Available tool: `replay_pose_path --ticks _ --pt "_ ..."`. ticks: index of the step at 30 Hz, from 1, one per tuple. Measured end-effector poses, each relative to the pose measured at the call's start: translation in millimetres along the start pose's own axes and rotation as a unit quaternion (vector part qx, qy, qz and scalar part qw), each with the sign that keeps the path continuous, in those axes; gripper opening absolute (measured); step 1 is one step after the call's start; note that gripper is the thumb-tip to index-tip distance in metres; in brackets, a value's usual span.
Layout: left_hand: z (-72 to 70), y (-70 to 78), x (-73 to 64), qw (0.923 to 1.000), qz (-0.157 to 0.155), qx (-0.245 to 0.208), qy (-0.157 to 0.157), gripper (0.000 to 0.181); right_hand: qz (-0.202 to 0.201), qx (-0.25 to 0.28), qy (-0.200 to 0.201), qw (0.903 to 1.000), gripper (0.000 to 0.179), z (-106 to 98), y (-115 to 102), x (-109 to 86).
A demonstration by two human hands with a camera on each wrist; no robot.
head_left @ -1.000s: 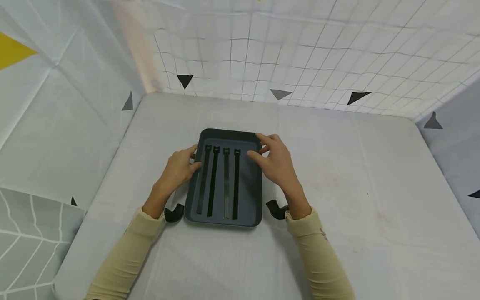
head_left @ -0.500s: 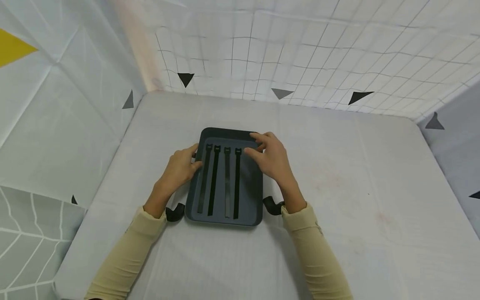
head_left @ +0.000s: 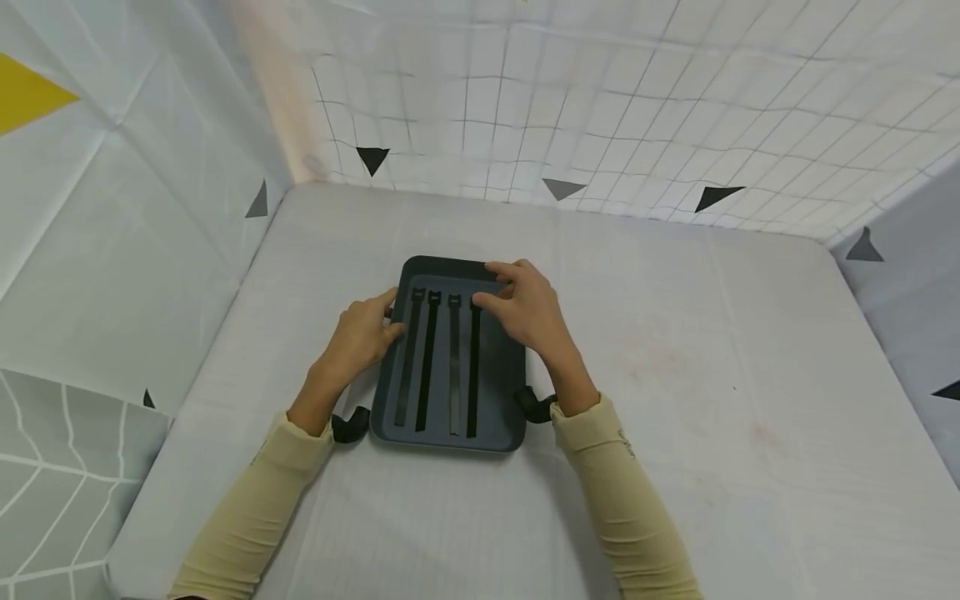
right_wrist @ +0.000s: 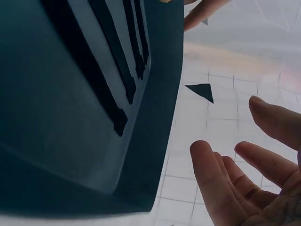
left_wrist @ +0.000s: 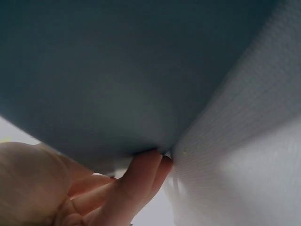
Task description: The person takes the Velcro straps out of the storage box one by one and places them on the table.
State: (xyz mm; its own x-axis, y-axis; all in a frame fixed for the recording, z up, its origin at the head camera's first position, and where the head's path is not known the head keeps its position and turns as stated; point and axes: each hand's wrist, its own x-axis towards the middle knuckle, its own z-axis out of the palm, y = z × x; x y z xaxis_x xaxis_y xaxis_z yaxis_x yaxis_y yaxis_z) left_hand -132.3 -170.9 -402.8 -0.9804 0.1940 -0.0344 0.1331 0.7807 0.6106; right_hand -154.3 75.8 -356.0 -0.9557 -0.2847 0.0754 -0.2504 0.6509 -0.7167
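A dark blue-grey rectangular tray [head_left: 501,392] lies on the white-covered table. Inside, several black hook-and-loop cable ties lie side by side with slotted heads at the far end; the leftmost tie [head_left: 408,358] and the rightmost tie [head_left: 473,375] are parted by the others. My left hand [head_left: 358,335] holds the tray's left wall, thumb over the rim and fingers outside, low on the wall in the left wrist view. Over the tray's far right part hovers my right hand [head_left: 528,310], thumb and fingers spread apart. Its thumb overlaps the rightmost tie's head in the head view.
A black curved piece [head_left: 350,426] sits at the left wrist, and a similar black piece [head_left: 534,406] at the right. White tablecloth [head_left: 712,375] extends around the tray. Behind rises a white gridded curtain [head_left: 600,108] with dark triangles; a grey-white sheet [head_left: 150,217] hangs at left.
My right hand has moved left from the tray's right rim to over the tray, near the rightmost tie's head. The left hand, tray and ties stay in place.
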Motion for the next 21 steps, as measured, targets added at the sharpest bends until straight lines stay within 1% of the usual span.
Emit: replay_pose_path --ticks 6,9,14,17,21 --pt "0.4 1.5 0.3 1.0 -0.004 0.006 -0.001 0.059 0.005 0.001 -0.018 0.9998 0.053 4 -4 3.9" --pt "0.8 1.9 0.4 1.0 -0.006 0.007 -0.001 0.059 0.016 -0.003 -0.028 0.9995 0.052 7 -3 6.8" --pt "0.4 1.3 -0.1 1.0 -0.004 0.006 -0.001 0.059 0.044 -0.019 -0.048 0.9977 0.052 15 1 12.6" --pt "-0.2 1.0 -0.3 1.0 -0.001 0.005 0.001 0.059 0.051 -0.033 -0.054 0.9967 0.053 20 5 16.3" --pt "-0.3 1.3 -0.5 1.0 0.002 0.001 0.001 0.059 0.063 -0.029 -0.061 0.9957 0.053 24 10 20.2"
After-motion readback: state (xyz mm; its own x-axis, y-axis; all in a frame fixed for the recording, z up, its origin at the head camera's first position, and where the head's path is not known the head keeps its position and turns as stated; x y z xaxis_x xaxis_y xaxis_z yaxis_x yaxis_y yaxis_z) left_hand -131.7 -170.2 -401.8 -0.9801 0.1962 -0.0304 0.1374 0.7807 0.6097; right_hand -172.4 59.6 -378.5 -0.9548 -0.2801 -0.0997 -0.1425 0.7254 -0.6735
